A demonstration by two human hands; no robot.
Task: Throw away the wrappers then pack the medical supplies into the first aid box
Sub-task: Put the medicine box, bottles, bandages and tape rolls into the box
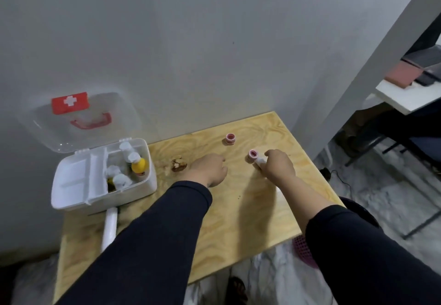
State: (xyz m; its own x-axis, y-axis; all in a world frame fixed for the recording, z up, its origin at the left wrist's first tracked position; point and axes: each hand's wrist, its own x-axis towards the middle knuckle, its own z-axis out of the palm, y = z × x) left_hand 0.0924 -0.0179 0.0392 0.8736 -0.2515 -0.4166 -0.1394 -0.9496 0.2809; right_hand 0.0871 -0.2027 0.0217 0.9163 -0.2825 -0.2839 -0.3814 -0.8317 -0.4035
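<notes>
My right hand (278,166) grips a small white roll beside the open first aid box's table mates.

The white roll (260,161) sits in my right fingers, well to the right of the first aid box (78,197), touching or nearly touching a pink-rimmed roll (253,155) on the plywood table (250,209). A second pink-rimmed roll (230,138) stands farther from the box, toward the wall. My left hand (210,170) is curled into a loose fist between the box and the rolls; I think it holds nothing, though the palm is hidden. The box stands at the table's left edge, its clear lid (76,118) raised, with a yellow bottle (139,165) and white-capped bottles inside. A white tube (109,226) lies just in front of the box.
</notes>
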